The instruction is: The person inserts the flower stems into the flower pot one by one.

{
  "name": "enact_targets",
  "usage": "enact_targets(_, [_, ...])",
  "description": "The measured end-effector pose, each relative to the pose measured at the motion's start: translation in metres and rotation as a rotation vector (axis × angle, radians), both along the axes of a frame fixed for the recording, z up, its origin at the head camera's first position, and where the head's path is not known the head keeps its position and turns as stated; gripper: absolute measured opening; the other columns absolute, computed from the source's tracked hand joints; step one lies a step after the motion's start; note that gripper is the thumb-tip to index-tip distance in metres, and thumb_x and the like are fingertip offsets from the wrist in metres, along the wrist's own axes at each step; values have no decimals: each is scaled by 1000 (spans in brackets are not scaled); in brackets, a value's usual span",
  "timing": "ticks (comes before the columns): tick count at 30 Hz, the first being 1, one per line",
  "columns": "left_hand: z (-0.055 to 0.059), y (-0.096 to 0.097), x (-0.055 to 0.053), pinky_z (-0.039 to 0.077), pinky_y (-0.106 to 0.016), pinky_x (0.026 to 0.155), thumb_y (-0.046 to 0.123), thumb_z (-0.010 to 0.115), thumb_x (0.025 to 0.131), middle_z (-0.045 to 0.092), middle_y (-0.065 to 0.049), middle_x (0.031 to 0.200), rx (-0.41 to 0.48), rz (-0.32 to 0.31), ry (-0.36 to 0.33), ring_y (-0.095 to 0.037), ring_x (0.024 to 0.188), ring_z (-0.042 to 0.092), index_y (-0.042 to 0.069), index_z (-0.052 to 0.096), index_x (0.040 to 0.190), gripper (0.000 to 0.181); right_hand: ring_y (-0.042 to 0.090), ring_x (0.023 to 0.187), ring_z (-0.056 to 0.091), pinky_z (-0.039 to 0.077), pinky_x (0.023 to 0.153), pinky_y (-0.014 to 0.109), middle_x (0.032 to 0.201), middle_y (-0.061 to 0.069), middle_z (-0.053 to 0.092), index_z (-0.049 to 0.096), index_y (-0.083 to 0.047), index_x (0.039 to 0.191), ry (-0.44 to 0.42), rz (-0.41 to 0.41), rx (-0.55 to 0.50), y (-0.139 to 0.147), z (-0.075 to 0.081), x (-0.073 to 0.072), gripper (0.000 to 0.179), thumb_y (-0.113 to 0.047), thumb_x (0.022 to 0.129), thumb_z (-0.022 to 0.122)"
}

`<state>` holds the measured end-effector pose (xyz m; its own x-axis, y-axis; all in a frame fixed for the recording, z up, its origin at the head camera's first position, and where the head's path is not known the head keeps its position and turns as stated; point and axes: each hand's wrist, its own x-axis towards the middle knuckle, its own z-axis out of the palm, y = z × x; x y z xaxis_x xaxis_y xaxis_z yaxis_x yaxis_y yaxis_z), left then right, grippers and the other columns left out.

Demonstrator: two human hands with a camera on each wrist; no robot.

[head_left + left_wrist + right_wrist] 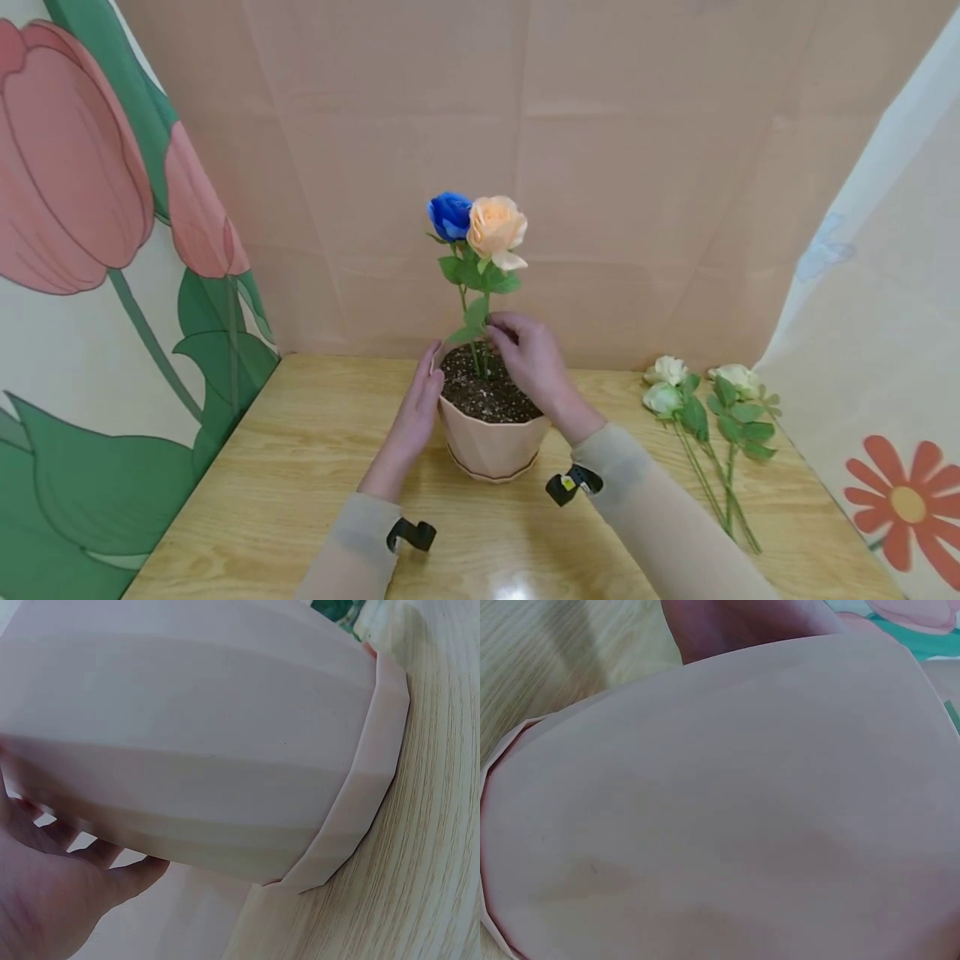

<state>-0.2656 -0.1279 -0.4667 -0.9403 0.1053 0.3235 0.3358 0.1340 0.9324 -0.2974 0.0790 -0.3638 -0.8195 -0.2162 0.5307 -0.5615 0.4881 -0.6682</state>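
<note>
A pale pink faceted pot (495, 446) full of dark soil (495, 398) stands on the table in the head view. Two roses rise from the soil, one blue (450, 217) and one peach (497, 227). My right hand (534, 362) pinches the peach rose's stem low down, above the soil. Against the pot's left side rests my left hand (417, 404), its fingers extended along the wall. The left wrist view shows that hand (67, 889) touching the pot (195, 750). In the right wrist view the pot (727, 795) fills most of the frame, and the right fingers are hidden.
Several cut white roses (666, 398) with leafy green stems lie on the wooden table (315, 467) at the right. A saucer (492, 477) sits under the pot. Behind stands a pinkish-brown cloth backdrop (637, 183), with flower-printed panels on both sides.
</note>
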Motion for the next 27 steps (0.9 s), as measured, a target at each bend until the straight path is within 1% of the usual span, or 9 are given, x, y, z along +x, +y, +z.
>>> enact_targets(5, [0, 1, -1, 15, -67, 131, 40, 31, 121, 19, -10, 183, -11, 3, 4, -40, 166, 19, 26, 21, 178, 60, 32, 88, 75, 63, 77, 44, 98, 17, 79, 79, 2, 120, -16, -29, -24, 0, -3, 0, 18, -7, 111, 66])
enact_targets(9, [0, 1, -2, 15, -67, 131, 41, 32, 121, 19, -8, 183, -16, 2, 7, -38, 166, 19, 27, 21, 178, 60, 32, 89, 76, 61, 75, 41, 98, 16, 79, 80, -1, 120, -23, -60, -38, 1, -4, -1, 18, -9, 112, 66])
enact_targets(14, [0, 1, -2, 14, -69, 131, 43, 33, 121, 19, -7, 183, -12, 0, 4, -39, 166, 18, 29, 21, 178, 60, 30, 89, 76, 60, 74, 39, 98, 14, 80, 81, -3, 119, -24, -77, -66, 3, -4, 0, 18, -11, 111, 68])
enact_targets(19, [0, 0, -2, 14, -67, 131, 43, 31, 121, 19, -7, 183, -2, -10, 14, -38, 167, 18, 29, 20, 178, 60, 33, 89, 76, 59, 73, 40, 97, 12, 80, 81, -4, 120, -28, -79, -83, 4, -2, 1, 19, -13, 112, 67])
enact_targets(21, [1, 1, -2, 14, -67, 131, 43, 31, 121, 19, -7, 183, -7, -6, 13, -38, 166, 18, 29, 20, 178, 60, 33, 88, 75, 59, 72, 39, 95, 12, 79, 81, -4, 120, -29, -77, -95, 4, -1, 1, 19, -14, 112, 66])
enact_targets(24, [1, 1, -1, 15, -68, 131, 42, 32, 121, 18, -8, 183, -12, -2, 9, -39, 166, 19, 29, 20, 178, 60, 31, 82, 73, 56, 68, 38, 93, 11, 78, 81, -5, 119, -34, -87, -121, 4, 0, 1, 19, -15, 113, 66])
enact_targets(27, [0, 1, -1, 15, -68, 131, 43, 33, 120, 18, -9, 183, -14, 1, 9, -40, 166, 19, 29, 20, 178, 61, 30, 79, 70, 54, 64, 32, 92, 11, 78, 81, -6, 120, -52, -105, -144, 4, -1, 1, 20, -17, 113, 66])
